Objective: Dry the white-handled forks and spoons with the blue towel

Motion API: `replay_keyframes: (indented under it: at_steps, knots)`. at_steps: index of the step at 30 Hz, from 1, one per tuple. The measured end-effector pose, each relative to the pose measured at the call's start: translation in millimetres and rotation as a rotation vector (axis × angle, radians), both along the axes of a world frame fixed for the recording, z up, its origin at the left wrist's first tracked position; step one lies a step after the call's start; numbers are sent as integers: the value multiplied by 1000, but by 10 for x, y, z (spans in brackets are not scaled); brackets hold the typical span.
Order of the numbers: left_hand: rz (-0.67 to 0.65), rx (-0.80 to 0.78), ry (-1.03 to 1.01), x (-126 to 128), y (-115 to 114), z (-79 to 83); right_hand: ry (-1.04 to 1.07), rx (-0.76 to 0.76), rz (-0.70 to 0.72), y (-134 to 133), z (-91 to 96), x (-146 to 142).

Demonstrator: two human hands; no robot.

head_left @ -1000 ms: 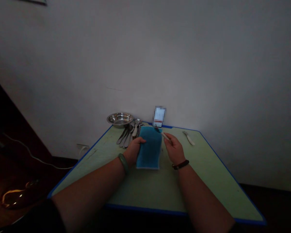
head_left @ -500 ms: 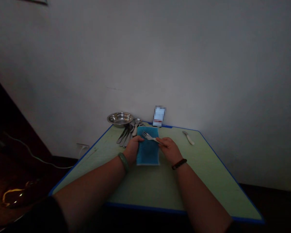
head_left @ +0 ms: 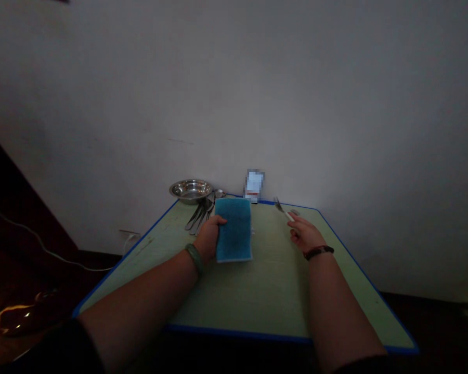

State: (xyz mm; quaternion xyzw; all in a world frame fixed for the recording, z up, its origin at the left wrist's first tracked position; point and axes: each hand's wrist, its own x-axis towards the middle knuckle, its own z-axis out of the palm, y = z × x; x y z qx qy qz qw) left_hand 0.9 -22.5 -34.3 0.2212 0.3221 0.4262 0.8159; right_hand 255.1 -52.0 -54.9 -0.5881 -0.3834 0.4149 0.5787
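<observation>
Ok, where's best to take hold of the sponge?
Pinch its right long edge, coming from the right: the sponge is a thick, flat rectangle lying on the table, and the left hand already covers its left edge.

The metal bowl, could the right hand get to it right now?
Probably not easily: the right hand is holding a fork, and the bowl sits far over on the other side, past the blue sponge and the left hand.
</observation>
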Motion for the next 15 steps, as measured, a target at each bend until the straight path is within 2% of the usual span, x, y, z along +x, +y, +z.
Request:
replay_keyframes:
  at_steps: [2,3,5,8,12,15]
  knots:
    - [-16,1,42,6,2,-6,6,70,-184,26,-23,110]
    - [-25,6,54,8,4,-9,-50,76,-287,41,-40,154]
    - [-37,13,68,10,5,-16,-262,43,-390,67,-78,217]
    - [-49,30,82,11,0,-25,-396,19,-476,95,-124,250]
    - [-91,21,83,9,-20,-25,-877,-76,-531,122,-141,236]
    - [-107,3,90,10,-44,-7,-1025,-156,-532,138,-155,223]
